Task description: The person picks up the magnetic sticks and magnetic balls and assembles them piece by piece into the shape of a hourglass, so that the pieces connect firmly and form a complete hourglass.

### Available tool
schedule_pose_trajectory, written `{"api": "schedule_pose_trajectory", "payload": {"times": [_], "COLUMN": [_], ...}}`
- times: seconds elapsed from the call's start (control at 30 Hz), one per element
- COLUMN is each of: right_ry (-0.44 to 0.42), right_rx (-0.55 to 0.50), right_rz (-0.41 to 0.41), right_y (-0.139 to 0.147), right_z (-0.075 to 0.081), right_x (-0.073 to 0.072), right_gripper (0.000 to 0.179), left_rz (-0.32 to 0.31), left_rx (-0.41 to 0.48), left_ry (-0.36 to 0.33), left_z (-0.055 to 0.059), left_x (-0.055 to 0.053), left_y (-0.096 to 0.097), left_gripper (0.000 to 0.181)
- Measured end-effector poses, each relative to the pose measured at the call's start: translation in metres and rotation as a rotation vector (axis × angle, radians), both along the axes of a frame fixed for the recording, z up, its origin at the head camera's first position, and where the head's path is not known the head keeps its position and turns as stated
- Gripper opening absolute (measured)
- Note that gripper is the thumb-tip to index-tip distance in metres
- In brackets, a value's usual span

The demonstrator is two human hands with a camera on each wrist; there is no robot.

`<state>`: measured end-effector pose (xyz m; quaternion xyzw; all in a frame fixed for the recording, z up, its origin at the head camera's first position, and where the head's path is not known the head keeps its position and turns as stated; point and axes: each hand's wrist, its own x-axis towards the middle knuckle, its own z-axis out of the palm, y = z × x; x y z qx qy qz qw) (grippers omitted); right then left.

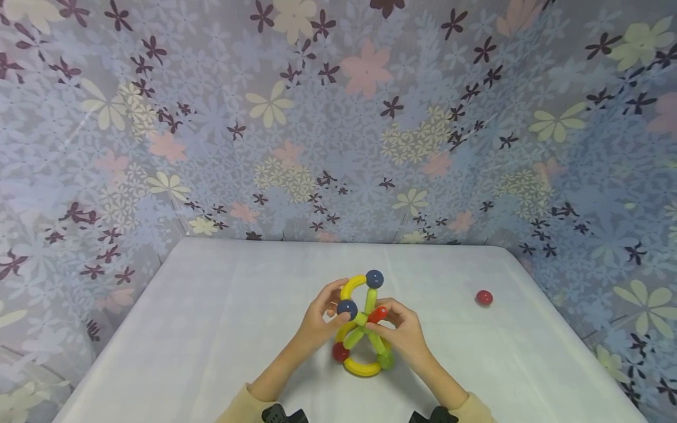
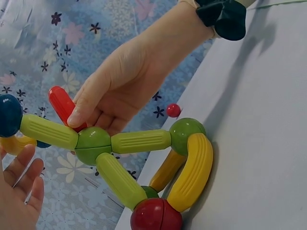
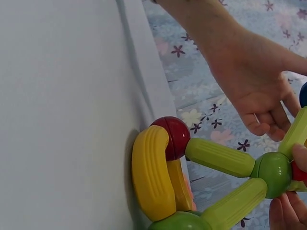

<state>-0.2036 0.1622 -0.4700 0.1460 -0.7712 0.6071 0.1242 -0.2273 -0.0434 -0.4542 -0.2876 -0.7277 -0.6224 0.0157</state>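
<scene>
the right hand (image 1: 404,329) pinches the red rod (image 1: 378,315) between thumb and fingers. the rod's long axis slants: its lower end sits by the green hub (image 2: 93,146), just beside the right thumb tip, and its rounded free end points up out of the pinch. the left hand (image 1: 321,314) has its thumb against the lower blue ball (image 1: 347,308); whether its forefinger closes on the yellow arc (image 1: 353,282) behind cannot be told from these angles, and its other fingers curl loosely. that arc bows toward the left fingers, running from the ball at the thumb to the upper blue ball (image 1: 374,279), which lies beyond both hands' fingertips.

between the fingers, a straight light-green rod (image 1: 371,301) points from the hub to that upper ball. below the right fingers, two ridged green legs (image 2: 140,142) slope from the hub to a green ball (image 2: 187,134) and a dark-red ball (image 2: 156,218), joined by a thick, grooved yellow curve (image 2: 193,172) near the white tabletop (image 1: 238,305). the balls are smooth and glossy, some with a visible seam. well apart, to the right of the right fingers, lies a shiny red ball (image 1: 484,298); past all the fingertips hangs a flower-patterned backdrop (image 1: 317,117).
</scene>
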Motion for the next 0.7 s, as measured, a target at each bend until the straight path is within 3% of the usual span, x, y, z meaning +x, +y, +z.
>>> {"api": "schedule_pose_trajectory", "payload": {"times": [0.23, 0.33, 0.47, 0.57, 0.7], "right_ry": [-0.014, 0.010, 0.064, 0.123, 0.162], "right_rx": [0.066, 0.125, 0.219, 0.257, 0.255], "right_rz": [0.054, 0.084, 0.045, -0.073, -0.356], "right_y": [0.014, 0.034, 0.068, 0.096, 0.133], "right_z": [0.003, 0.006, 0.006, 0.001, -0.011], "right_x": [-0.003, -0.006, -0.013, -0.021, -0.032], "right_gripper": [0.024, 0.025, 0.024, 0.022, 0.022], "left_rz": [-0.006, 0.003, 0.021, 0.025, 0.011], "left_rx": [0.021, 0.029, 0.025, 0.023, 0.035], "left_ry": [-0.022, -0.030, -0.016, 0.006, 0.008], "left_z": [0.000, 0.002, 0.001, 0.000, 0.001], "left_x": [0.001, 0.001, 0.002, 0.001, 0.002], "left_y": [0.002, 0.003, 0.002, 0.001, 0.000], "left_gripper": [0.056, 0.056, 0.056, 0.055, 0.053]}}
